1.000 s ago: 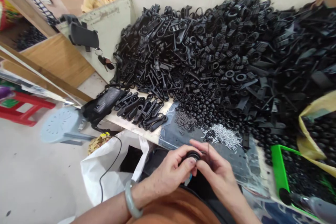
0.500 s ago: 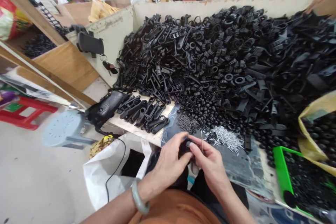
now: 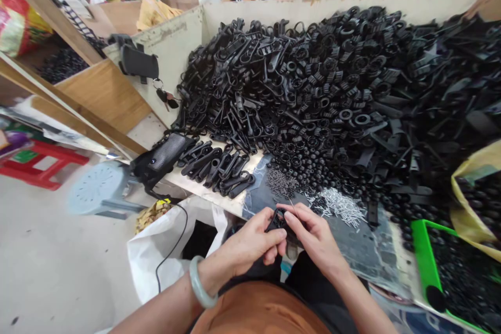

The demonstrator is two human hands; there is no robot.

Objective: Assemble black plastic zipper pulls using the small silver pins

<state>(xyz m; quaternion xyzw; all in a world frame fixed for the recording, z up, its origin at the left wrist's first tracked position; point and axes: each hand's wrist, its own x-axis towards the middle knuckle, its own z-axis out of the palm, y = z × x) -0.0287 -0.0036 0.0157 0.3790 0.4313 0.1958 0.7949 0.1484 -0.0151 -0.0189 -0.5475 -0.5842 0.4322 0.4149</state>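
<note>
Here at the lower centre of the frame, the left hand [image 3: 254,240] has its grip wrapped firmly around a black plastic part [image 3: 276,220], held just over the near edge of the surface [image 3: 352,250]. In comes the right hand [image 3: 313,232] from the right side, thumb and fingertips against that same part, its grip pinching a thin rod [image 3: 293,207] that pokes out toward the top of the frame. Just beyond sit small dark pieces [image 3: 281,182] and, right of them, a scatter of silver pins [image 3: 344,209]. Left of centre, black handles [image 3: 219,167] lie side by side; a great heap of black parts [image 3: 293,78] fills the upper middle and right, with a green tray [image 3: 425,250] at lower right.
</note>
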